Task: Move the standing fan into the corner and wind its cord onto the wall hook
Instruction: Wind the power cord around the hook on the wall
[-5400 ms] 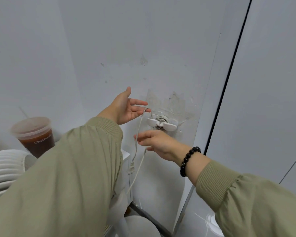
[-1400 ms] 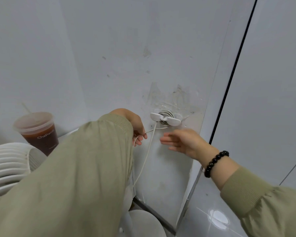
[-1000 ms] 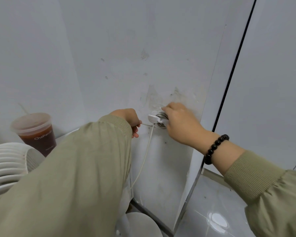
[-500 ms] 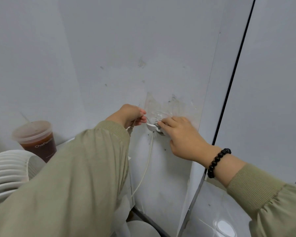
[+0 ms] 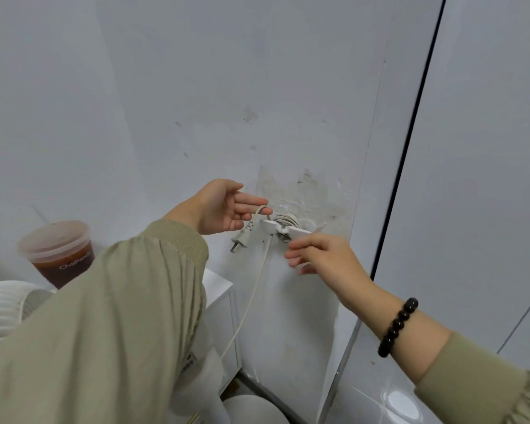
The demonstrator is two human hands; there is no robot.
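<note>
Cord [image 5: 259, 278] loops over open left hand [image 5: 219, 208] fingers; right hand [image 5: 325, 258] hovers loose below hook [image 5: 285, 229].

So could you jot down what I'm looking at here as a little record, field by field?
place: a corner of pale walls
wall hook: white, with several turns of cord wound behind it
cord: white, one strand hangs from the hook down toward the floor
plug: dangles free beside the hook, prongs down
left hand: open, the cord's end looped over a finger
right hand: just below the hook, fingers loose, holding nothing that shows
fan: white grille at the left edge
cup: lidded, brown drink, behind the fan
</note>
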